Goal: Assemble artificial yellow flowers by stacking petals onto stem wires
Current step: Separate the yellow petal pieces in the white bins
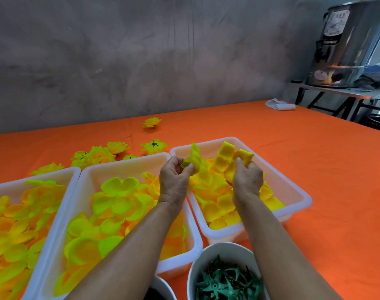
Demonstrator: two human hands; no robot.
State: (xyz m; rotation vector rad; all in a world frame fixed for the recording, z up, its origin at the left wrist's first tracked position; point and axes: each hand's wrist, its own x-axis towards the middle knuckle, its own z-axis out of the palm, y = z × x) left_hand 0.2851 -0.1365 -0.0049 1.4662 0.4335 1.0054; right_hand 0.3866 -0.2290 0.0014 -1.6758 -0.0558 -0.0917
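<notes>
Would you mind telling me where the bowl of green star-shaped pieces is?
In the head view, the white bowl sits at the bottom edge, right of centre, just in front of the right-hand tray.

the table cloth (314,169) is plain bright orange, and on it sit three white trays (301,198) filled with petals (117,204): yellow-orange with lime-green edges in the left and middle trays, plainer yellow in the right one, where the left hand (173,180) and right hand (247,180) each pinch a yellow petal piece. the near white bowl (225,250) holds dark green star-shaped calyx pieces (225,282), and the finished flowers (98,156) further back are yellow, one (154,146) showing a dark green star on its back. the far wall (119,61) is mottled grey, a white cloth roll (281,106) lies at the far right, and the urn (347,40) beyond is shiny silver with a black and white label.
</notes>
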